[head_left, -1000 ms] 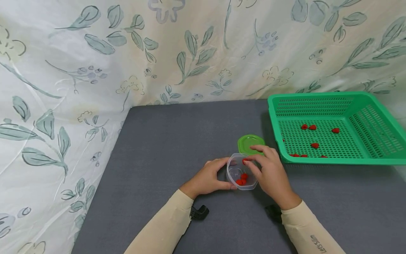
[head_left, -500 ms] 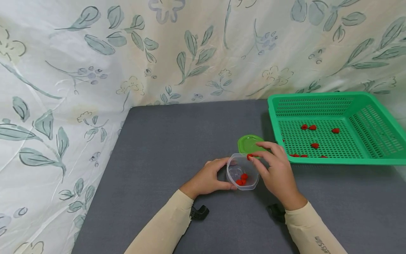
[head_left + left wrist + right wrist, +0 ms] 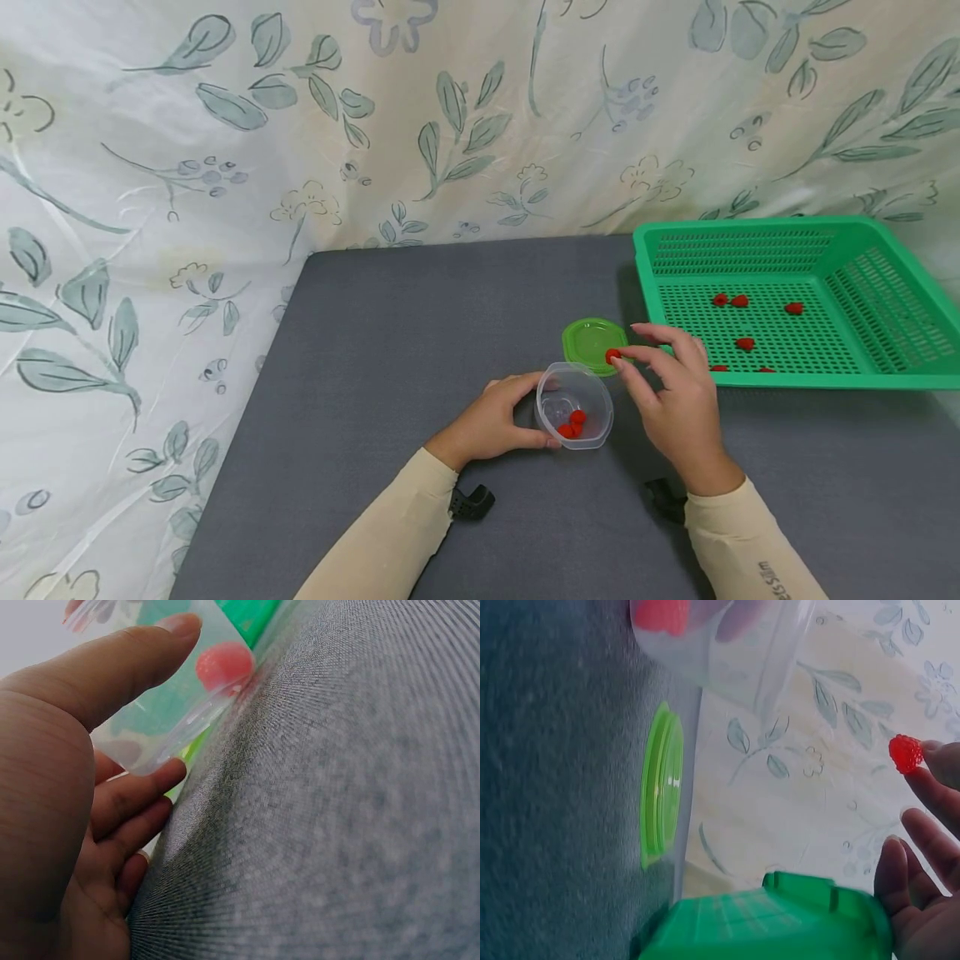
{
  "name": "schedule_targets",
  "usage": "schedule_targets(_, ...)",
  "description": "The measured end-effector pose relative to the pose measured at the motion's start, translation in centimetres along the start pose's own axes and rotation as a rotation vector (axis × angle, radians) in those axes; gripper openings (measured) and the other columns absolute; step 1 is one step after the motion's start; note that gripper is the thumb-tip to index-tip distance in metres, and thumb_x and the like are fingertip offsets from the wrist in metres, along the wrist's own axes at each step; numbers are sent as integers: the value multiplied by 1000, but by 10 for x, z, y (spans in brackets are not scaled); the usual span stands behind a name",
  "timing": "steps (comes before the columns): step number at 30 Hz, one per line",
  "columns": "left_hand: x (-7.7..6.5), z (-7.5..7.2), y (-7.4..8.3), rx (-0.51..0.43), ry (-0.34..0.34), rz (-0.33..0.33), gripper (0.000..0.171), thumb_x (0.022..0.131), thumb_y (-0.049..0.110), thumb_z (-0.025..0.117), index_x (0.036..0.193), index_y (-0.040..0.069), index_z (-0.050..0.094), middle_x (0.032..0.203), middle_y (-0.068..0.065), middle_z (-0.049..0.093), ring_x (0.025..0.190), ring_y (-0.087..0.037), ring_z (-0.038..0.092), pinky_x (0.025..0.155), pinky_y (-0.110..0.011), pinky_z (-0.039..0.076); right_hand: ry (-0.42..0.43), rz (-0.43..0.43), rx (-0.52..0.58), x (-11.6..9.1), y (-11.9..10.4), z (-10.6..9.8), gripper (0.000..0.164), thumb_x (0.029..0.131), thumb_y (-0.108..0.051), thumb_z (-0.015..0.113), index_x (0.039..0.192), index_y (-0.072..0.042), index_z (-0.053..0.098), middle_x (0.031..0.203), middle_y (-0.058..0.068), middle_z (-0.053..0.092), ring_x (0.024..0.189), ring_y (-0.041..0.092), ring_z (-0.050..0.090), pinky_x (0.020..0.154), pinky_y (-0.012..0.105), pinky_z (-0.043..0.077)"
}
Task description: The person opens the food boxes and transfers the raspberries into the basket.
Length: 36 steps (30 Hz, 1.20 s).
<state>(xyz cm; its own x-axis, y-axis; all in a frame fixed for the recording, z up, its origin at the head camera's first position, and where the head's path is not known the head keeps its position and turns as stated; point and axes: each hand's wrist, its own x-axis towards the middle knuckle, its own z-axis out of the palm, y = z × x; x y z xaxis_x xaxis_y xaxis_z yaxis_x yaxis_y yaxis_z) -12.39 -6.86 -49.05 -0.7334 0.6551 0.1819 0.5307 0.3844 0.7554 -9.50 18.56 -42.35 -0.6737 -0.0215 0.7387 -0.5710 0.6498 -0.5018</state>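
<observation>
My left hand [image 3: 498, 421] grips the left side of a clear plastic container [image 3: 600, 400] that stands on the table. Its thumb lies along the near wall, the fingers round the far side. Several raspberries [image 3: 576, 417] lie at the bottom of it. Between thumb and index fingertip my right hand [image 3: 678, 404] pinches one raspberry [image 3: 906, 754], held up right of the container and overlapping the green lid in the head view. The other right fingers are spread apart. Behind the container the green lid [image 3: 585, 340] lies flat on the table.
A green perforated basket [image 3: 870, 379] stands at the right back with several raspberries [image 3: 745, 343] scattered on its floor. Grey cloth covers the table [image 3: 420, 325]. A flowered curtain [image 3: 480, 183] hangs along the back and left.
My right hand has moved from over the container to the right and back, towards the basket, carrying the pinched raspberry. The left hand and container have stayed put.
</observation>
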Motion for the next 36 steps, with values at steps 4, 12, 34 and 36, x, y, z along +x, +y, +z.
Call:
schedule_targets(4, -1, 0, 0, -2, -2, 3, 81, 73, 53, 78, 141, 25, 46, 135, 12, 51, 122, -3, 43, 100, -39, 27, 46, 20, -24, 2, 5, -4, 20, 70, 0, 82, 88, -1, 74, 116, 14, 61, 106, 36, 52, 77, 29, 35)
schedule_targets(12, -1, -1, 0, -9, -1, 1, 81, 73, 53, 78, 142, 26, 45, 135, 12, 51, 121, -4, 44, 100, -39, 27, 152, 82, -65, 6, 11, -11, 19, 70, 6, 81, 88, 4, 73, 110, 18, 62, 101, 39, 53, 79, 37, 32)
schedule_targets(34, -1, -2, 1, -17, -9, -21, 80, 73, 57, 76, 141, 29, 45, 135, 15, 50, 120, 0, 42, 100, -39, 26, 284, 244, -198, 16, 7, -23, 11, 80, 10, 70, 91, 11, 70, 103, 24, 61, 96, 42, 52, 86, 46, 29)
schedule_targets(36, -1, -2, 1, -19, -9, -21, 81, 72, 57, 76, 141, 29, 45, 135, 15, 50, 120, 0, 42, 100, -39, 26, 288, 236, -194, 17, 5, -23, 11, 80, 11, 70, 91, 11, 69, 102, 24, 61, 95, 42, 52, 85, 47, 29)
